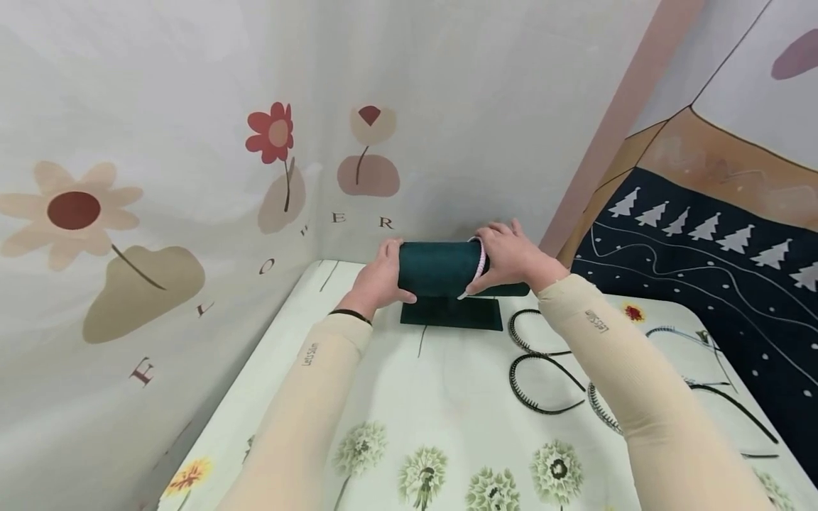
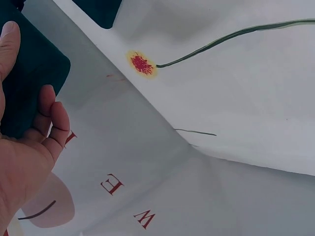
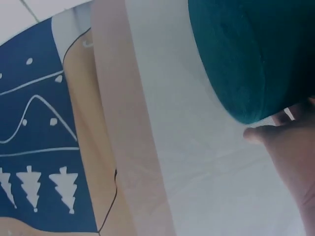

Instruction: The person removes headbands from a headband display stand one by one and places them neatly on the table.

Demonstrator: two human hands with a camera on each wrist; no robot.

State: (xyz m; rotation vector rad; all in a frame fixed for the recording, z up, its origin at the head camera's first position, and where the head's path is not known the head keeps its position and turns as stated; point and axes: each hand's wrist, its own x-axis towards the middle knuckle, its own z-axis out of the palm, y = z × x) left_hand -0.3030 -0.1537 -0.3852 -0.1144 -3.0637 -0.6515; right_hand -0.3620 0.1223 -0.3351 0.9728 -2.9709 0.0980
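Observation:
A dark green velvety display stand with a horizontal roll on a flat base stands at the back of the table. My left hand holds the roll's left end, thumb low in front and fingers over the top; the left wrist view shows this hand against the green cloth. Around the roll's right part arches a pale pink, twisted-looking headband. My right hand grips that headband, thumb at its front end and fingers at the top. In the right wrist view the right hand is partly cut off beside the roll.
Black toothed headbands lie right of the stand, by my right forearm. A light blue headband and several more lie farther right, partly hidden by that arm. Printed curtains hang close behind and left of the flowered tablecloth.

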